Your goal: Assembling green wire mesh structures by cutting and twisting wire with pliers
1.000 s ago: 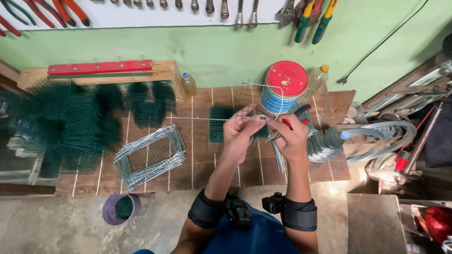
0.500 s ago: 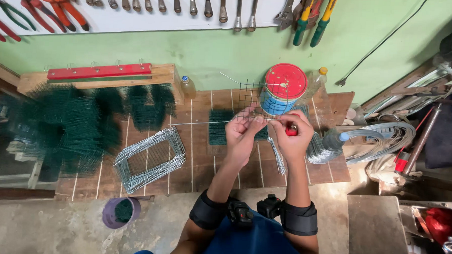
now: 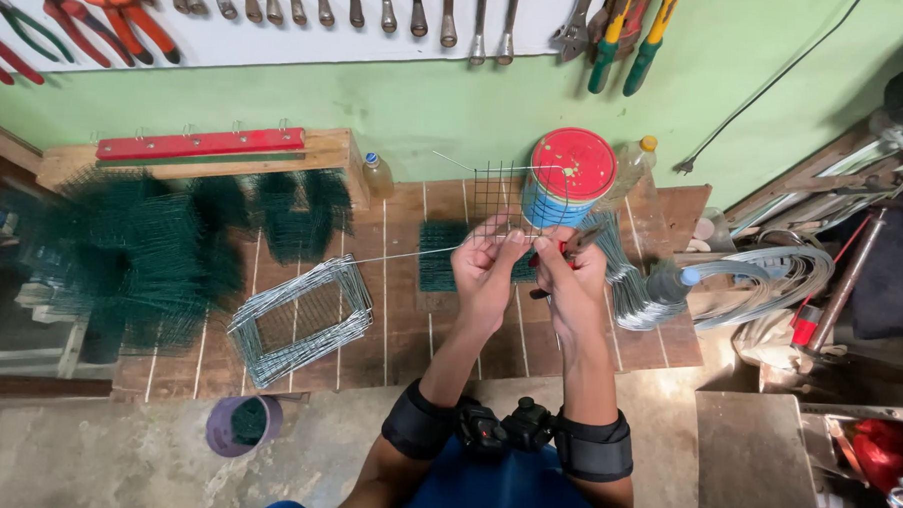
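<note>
Up close in the head view, the left hand (image 3: 483, 270) pinches the small square of wire mesh (image 3: 495, 197) together with a long straight wire (image 3: 401, 253) that runs off to its left, while the right hand (image 3: 569, 280) is closed around red-handled pliers (image 3: 564, 250) whose tip meets the mesh just beyond both hands. Judging from this, the join goes best if the left fingers keep mesh and wire tight together and the pliers bite right at the crossing. Beyond the right hand stands a red-lidded tin (image 3: 571, 176), and to its right lies a bundle of bent wire (image 3: 642, 291).

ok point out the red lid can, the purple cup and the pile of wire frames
red lid can (image 3: 573, 166), head view, on the middle of its red lid
purple cup (image 3: 227, 431), head view, on its left rim
wire frames (image 3: 345, 285), head view, on the pile's right edge
</note>
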